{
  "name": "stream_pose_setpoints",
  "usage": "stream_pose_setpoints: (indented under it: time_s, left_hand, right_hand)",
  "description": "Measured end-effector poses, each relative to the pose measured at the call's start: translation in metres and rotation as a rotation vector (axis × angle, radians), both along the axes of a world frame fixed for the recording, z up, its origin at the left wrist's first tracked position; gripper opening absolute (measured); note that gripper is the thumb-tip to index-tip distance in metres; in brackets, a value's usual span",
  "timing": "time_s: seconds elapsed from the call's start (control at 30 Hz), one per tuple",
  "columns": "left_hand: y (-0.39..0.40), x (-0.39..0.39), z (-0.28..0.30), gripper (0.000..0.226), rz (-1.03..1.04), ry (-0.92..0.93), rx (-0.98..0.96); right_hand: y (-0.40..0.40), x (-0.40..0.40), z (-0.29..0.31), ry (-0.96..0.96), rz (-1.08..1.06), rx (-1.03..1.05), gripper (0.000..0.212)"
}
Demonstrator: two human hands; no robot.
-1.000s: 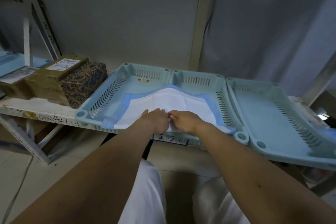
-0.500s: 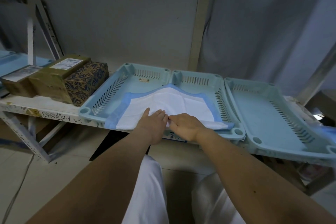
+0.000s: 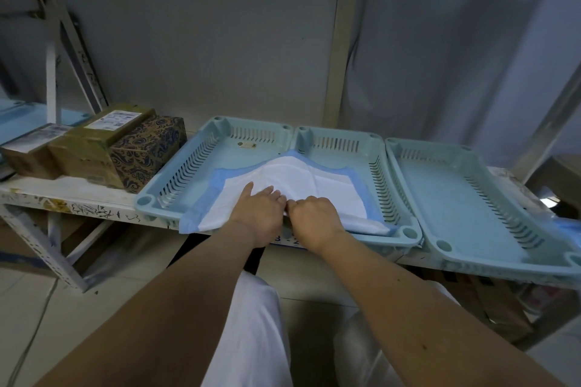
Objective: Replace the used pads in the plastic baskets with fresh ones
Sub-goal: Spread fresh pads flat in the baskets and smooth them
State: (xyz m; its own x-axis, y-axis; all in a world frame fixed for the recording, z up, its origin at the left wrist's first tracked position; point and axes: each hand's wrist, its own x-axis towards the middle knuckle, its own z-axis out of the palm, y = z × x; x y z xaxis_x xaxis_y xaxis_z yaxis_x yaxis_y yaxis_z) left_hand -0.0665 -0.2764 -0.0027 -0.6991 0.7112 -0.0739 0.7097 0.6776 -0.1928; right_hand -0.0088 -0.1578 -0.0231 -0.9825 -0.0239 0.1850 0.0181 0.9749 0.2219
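Note:
A white pad (image 3: 301,179) with a blue border lies draped over the shared rims of two pale blue plastic baskets, the left basket (image 3: 188,179) and the middle basket (image 3: 377,166). Its centre is humped up over the rims and its near edge hangs over the shelf front. My left hand (image 3: 259,214) rests flat on the pad's near part with fingers straight. My right hand (image 3: 316,218), right beside it, has its fingers curled on the pad's near edge. A third basket (image 3: 471,198) stands tilted at the right with a bare floor.
Several cardboard boxes (image 3: 94,148) stand on the white shelf (image 3: 63,198) left of the baskets. A metal upright (image 3: 338,41) rises behind them. A grey curtain (image 3: 456,41) hangs at the right. Tiled floor and my white-clad knees are below.
Both hands have stayed together on the pad's near edge. The view has shifted slightly; the pad's near edge now hangs a little further over the shelf front.

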Motion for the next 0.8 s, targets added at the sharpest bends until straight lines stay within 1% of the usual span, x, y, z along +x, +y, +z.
stream_pose_setpoints:
  time_s: [0.1, 0.27, 0.4, 0.5, 0.8]
  left_hand:
    - [0.002, -0.004, 0.001, 0.054, 0.029, 0.030, 0.030]
    - [0.007, -0.002, -0.002, 0.048, 0.102, 0.078, 0.019]
    - [0.004, -0.008, -0.005, 0.053, 0.148, 0.096, 0.022]
    - [0.006, -0.008, -0.004, 0.056, 0.136, 0.095, 0.017]
    - [0.004, -0.010, -0.006, 0.061, 0.150, 0.084, 0.025]
  right_hand:
    - [-0.004, -0.001, 0.014, -0.038, -0.010, 0.028, 0.027]
    - [-0.005, -0.003, 0.020, -0.060, -0.013, 0.062, 0.027]
    - [0.007, 0.000, 0.018, -0.062, -0.032, 0.142, 0.021]
    - [0.013, 0.001, 0.016, -0.074, -0.047, 0.148, 0.018]
    - [0.035, 0.011, 0.012, -0.122, -0.129, 0.196, 0.026]
